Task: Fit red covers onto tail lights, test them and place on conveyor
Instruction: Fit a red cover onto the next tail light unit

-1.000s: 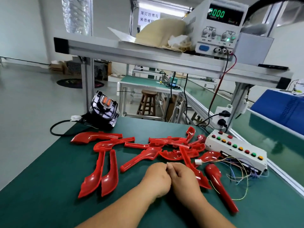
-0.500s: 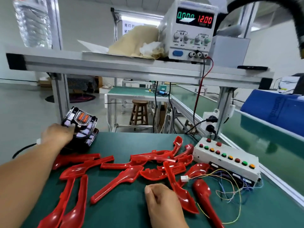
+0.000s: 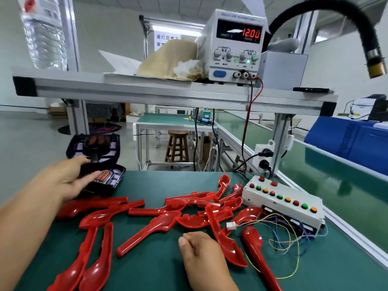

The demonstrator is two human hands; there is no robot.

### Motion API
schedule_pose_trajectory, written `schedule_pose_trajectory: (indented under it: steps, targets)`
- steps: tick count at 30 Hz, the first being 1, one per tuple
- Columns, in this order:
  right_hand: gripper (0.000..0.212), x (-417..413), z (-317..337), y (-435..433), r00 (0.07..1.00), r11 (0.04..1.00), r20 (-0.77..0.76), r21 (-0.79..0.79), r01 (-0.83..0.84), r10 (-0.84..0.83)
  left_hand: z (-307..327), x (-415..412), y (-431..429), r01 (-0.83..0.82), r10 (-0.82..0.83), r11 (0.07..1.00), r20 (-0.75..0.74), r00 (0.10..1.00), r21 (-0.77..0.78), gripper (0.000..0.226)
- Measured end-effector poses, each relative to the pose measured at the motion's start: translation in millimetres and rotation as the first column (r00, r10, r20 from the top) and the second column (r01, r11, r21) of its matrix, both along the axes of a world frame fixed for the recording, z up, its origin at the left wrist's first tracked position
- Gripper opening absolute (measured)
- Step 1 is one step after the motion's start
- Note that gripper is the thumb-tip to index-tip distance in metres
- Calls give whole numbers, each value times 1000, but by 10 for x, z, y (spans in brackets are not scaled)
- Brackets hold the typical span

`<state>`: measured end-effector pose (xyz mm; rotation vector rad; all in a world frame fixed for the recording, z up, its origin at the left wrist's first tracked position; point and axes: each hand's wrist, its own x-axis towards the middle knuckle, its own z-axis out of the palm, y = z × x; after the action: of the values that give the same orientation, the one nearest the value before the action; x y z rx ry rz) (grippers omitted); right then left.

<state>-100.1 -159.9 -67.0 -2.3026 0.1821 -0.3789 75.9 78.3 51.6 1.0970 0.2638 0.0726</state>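
Observation:
Two black tail light bodies sit at the far left of the green bench. My left hand (image 3: 67,179) grips the nearer tail light (image 3: 107,178), which lies flat with its lamp face up; the other tail light (image 3: 94,147) stands tilted behind it. Several red covers (image 3: 147,232) lie scattered across the bench in front of me. My right hand (image 3: 199,255) rests as a loose fist on the mat near the middle, touching no cover. A white connector (image 3: 231,225) on thin coloured wires lies among the covers.
A white test box (image 3: 283,203) with coloured buttons sits at the right. A power supply (image 3: 235,45) reading 12.00 stands on the overhead shelf (image 3: 147,91). The green conveyor (image 3: 336,177) runs along the right. A black hose (image 3: 357,28) hangs at top right.
My left hand left my right hand, reached to the far left and took hold of a tail light, pulling one down flat. My view tilted up. My right hand stayed put.

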Motion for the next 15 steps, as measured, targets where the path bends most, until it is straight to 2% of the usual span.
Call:
schedule_pose_trajectory:
  steps: [3, 6, 7, 9, 10, 11, 12, 14, 15]
  targets:
    - [22, -44, 37, 0, 999, 997, 7, 61, -43, 43, 35, -748, -225, 122, -117, 981, 44, 992, -153, 20]
    - [19, -98, 76, 0, 994, 940, 102, 331, -78, 46, -171, -1423, -577, 190, -176, 957, 82, 981, -218, 22]
    - [20, -119, 103, 7, 985, 885, 160, 447, -130, 64, -268, -1597, -720, 191, -180, 959, 72, 981, -211, 24]
    - [33, -150, 161, 15, 961, 696, 258, 672, -253, 100, -505, -1833, -989, 201, -196, 964, 47, 980, -173, 27]
    - [44, -163, 176, 18, 955, 592, 275, 753, -288, 114, -607, -1931, -1108, 218, -215, 965, 34, 976, -149, 28]
    - [51, -169, 179, 22, 953, 532, 280, 793, -296, 114, -687, -2004, -1202, 242, -242, 962, 13, 970, -126, 28]
    - [48, -179, 190, 22, 956, 517, 278, 807, -284, 91, -746, -2065, -1279, 278, -280, 956, -7, 960, -93, 27]
    - [28, -172, 210, -23, 970, 486, 242, 848, -211, -2, -857, -2134, -1336, 390, -391, 921, -46, 919, -17, 33]
    - [24, -158, 226, -61, 975, 436, 218, 881, -183, -32, -907, -2131, -1298, 493, -490, 867, -55, 870, 75, 37]
